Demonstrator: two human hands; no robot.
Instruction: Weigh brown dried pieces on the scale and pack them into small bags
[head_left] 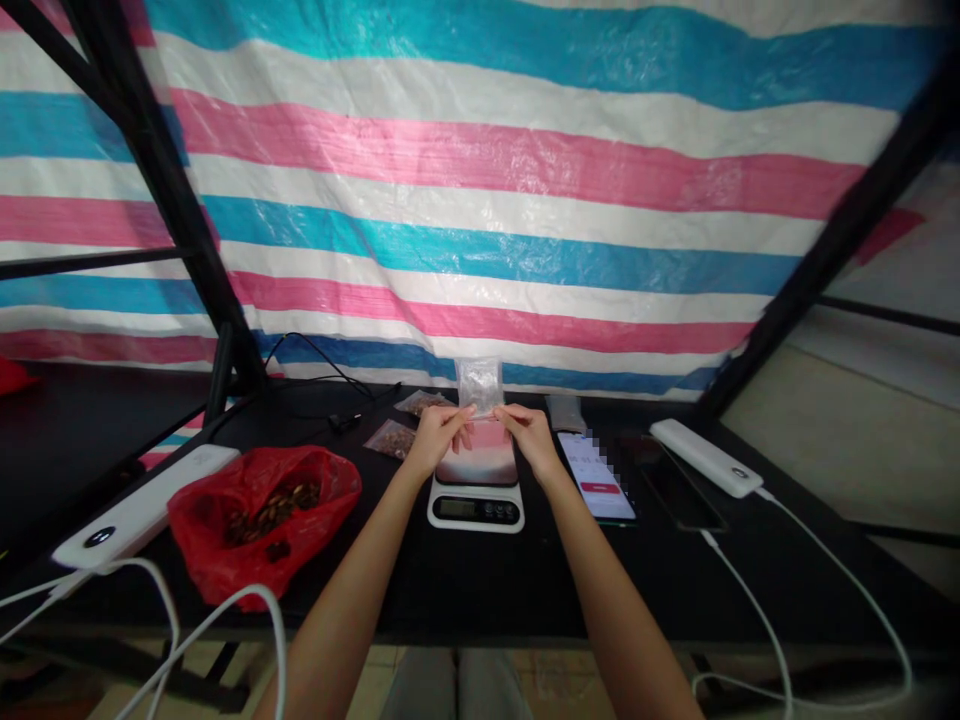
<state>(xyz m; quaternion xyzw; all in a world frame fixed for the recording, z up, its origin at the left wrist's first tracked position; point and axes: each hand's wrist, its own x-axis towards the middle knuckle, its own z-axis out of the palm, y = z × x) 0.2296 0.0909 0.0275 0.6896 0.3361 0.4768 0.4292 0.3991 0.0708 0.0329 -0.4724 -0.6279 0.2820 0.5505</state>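
My left hand and my right hand pinch the near edge of a clear plastic bag, one at each corner. The bag looks flat, and I make out no contents in it. Both hands are above a white kitchen scale with a shiny metal plate, which mirrors the fingers. Left of the scale lie two small clear bags of brown pieces, the nearer bag and the farther bag. Farther left, a red plastic bag gapes around a heap of brown pieces.
A lit phone lies right of the scale, below a small greyish packet. Beyond it are a dark phone and a white power bank, both cabled. Another white power bank is at left. A striped sheet hangs behind.
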